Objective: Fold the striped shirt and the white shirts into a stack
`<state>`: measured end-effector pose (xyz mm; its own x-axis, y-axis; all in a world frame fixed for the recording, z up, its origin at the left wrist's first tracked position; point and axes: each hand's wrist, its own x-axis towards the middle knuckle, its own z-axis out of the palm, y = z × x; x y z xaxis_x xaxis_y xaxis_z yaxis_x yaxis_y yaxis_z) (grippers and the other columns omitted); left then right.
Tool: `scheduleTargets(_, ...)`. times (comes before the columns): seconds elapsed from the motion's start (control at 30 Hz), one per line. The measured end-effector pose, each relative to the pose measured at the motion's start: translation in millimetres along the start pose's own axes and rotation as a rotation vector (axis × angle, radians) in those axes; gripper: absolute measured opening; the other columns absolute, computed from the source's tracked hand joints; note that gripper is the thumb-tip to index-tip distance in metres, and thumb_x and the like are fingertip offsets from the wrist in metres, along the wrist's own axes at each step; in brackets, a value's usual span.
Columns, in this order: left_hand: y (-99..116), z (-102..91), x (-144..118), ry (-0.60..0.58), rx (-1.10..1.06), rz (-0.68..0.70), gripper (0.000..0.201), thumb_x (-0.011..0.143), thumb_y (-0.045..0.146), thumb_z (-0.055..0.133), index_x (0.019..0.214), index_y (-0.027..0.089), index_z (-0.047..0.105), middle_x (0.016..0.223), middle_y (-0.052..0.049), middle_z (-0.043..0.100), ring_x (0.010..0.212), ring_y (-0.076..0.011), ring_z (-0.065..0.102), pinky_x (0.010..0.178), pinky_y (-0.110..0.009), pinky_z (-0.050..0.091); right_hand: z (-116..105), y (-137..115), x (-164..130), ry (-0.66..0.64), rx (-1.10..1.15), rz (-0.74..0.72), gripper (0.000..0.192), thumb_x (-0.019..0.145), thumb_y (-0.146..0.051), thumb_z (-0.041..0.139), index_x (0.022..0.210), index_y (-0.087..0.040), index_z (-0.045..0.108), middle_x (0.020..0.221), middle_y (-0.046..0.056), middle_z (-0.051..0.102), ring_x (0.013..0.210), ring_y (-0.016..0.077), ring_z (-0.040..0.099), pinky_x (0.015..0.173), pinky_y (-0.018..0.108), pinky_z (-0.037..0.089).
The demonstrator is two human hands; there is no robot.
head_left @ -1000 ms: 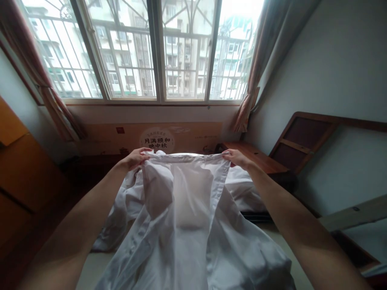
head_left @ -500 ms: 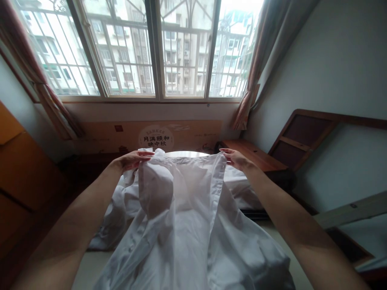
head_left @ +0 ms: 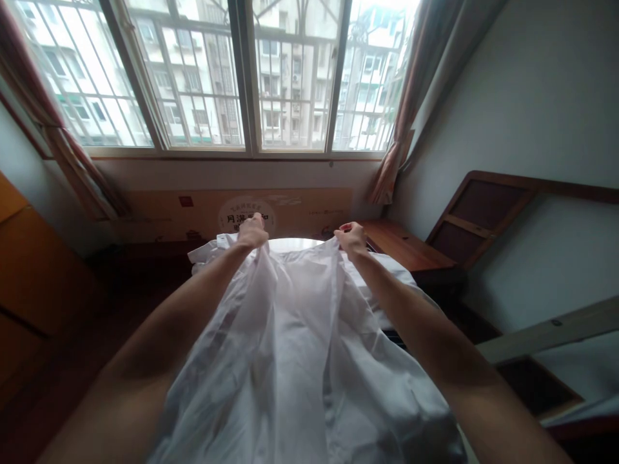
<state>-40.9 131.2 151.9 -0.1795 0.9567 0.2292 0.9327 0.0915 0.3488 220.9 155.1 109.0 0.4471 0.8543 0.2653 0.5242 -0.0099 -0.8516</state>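
— What are the fingers doing?
— Both fists are curled tight, the left hand and right hand each pinching the far edge of a white shirt.
— And the shirt?
— It hangs toward the person, above the bed, near the window.

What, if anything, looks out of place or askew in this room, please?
The wooden frame leans tilted against the right wall instead of standing square, and a printed cardboard sheet is propped under the window. The white shirt, gripped by the left hand and right hand, hangs bunched and creased.
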Motion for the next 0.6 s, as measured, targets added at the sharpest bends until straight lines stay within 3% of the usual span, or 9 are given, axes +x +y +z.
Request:
scheduleTargets(0.1, 32, 38.4, -9, -0.045, -0.204, -0.156, 0.047, 0.071, 0.011, 0.061, 0.117, 0.018, 0.051, 0.122, -0.016, 0.055, 0.104, -0.0254, 0.059, 0.080, -0.030, 0.047, 32, -1, -24, -0.089, -0.096, -0.028, 0.029, 0.072, -0.017, 0.064, 0.101, -0.017, 0.060, 0.086, 0.006, 0.067, 0.071, 0.0158, 0.063, 0.063, 0.024, 0.050)
scheduleTargets(0.17, 40, 61.7, -19, -0.145, -0.292, -0.212, 0.042, 0.075, 0.015, 0.061, 0.116, 0.016, 0.051, 0.121, -0.017, 0.055, 0.095, -0.0235, 0.063, 0.072, -0.029, 0.050, 46, 9, -39, -0.240, -0.168, 0.002, 0.036, 0.072, -0.013, 0.063, 0.107, -0.017, 0.058, 0.084, 0.006, 0.067, 0.069, 0.0157, 0.064, 0.065, 0.025, 0.051)
scheduleTargets(0.23, 36, 75.0, -27, -0.319, -0.358, -0.182, 0.033, 0.079, 0.024, 0.059, 0.109, 0.014, 0.055, 0.108, -0.014, 0.062, 0.078, -0.0197, 0.066, 0.063, -0.027, 0.051, 51, 23, -50, -0.464, -0.186, 0.047, 0.043, 0.071, -0.011, 0.064, 0.113, -0.016, 0.055, 0.079, 0.005, 0.066, 0.062, 0.0150, 0.063, 0.061, 0.025, 0.051)
scheduleTargets(0.3, 22, 75.8, -29, -0.507, -0.417, -0.131, 0.028, 0.081, 0.033, 0.058, 0.101, 0.013, 0.059, 0.094, -0.011, 0.067, 0.067, -0.0172, 0.065, 0.059, -0.026, 0.050, 48, 35, -50, -0.663, -0.122, 0.106, 0.045, 0.073, -0.014, 0.066, 0.116, -0.014, 0.053, 0.073, 0.004, 0.066, 0.055, 0.0140, 0.061, 0.055, 0.025, 0.050)
scheduleTargets(0.33, 13, 72.3, -26, -0.525, -0.398, -0.082, 0.027, 0.082, 0.036, 0.058, 0.096, 0.013, 0.061, 0.089, -0.010, 0.068, 0.065, -0.0167, 0.064, 0.059, -0.026, 0.050, 44, 40, -47, -0.725, -0.074, 0.134, 0.043, 0.074, -0.017, 0.067, 0.115, -0.013, 0.053, 0.070, 0.004, 0.065, 0.052, 0.0133, 0.060, 0.052, 0.024, 0.049)
scheduleTargets(0.4, -4, 62.1, -15, -0.391, -0.276, 0.031, 0.024, 0.082, 0.034, 0.057, 0.091, 0.013, 0.063, 0.090, -0.010, 0.069, 0.072, -0.0175, 0.064, 0.065, -0.026, 0.049, 34, 44, -32, -0.731, -0.013, 0.163, 0.031, 0.078, -0.022, 0.065, 0.107, -0.012, 0.058, 0.063, 0.004, 0.064, 0.047, 0.0117, 0.057, 0.048, 0.022, 0.046)
scheduleTargets(0.5, -23, 53.2, 3, -0.145, -0.113, 0.156, 0.023, 0.082, 0.028, 0.055, 0.096, 0.013, 0.064, 0.100, -0.011, 0.068, 0.087, -0.0189, 0.061, 0.076, -0.027, 0.046, 21, 45, -3, -0.570, -0.007, 0.122, 0.020, 0.083, -0.027, 0.059, 0.096, -0.012, 0.062, 0.068, 0.006, 0.065, 0.049, 0.0101, 0.056, 0.046, 0.019, 0.043)
scheduleTargets(0.6, -31, 62.2, 12, -0.230, -0.112, 0.267, 0.033, 0.078, 0.017, 0.054, 0.110, 0.016, 0.063, 0.108, -0.008, 0.067, 0.094, -0.0174, 0.061, 0.084, -0.024, 0.045, 23, 50, 12, -0.484, -0.005, 0.089, 0.021, 0.082, -0.018, 0.057, 0.102, -0.014, 0.061, 0.081, 0.007, 0.066, 0.061, 0.0110, 0.059, 0.052, 0.018, 0.045)
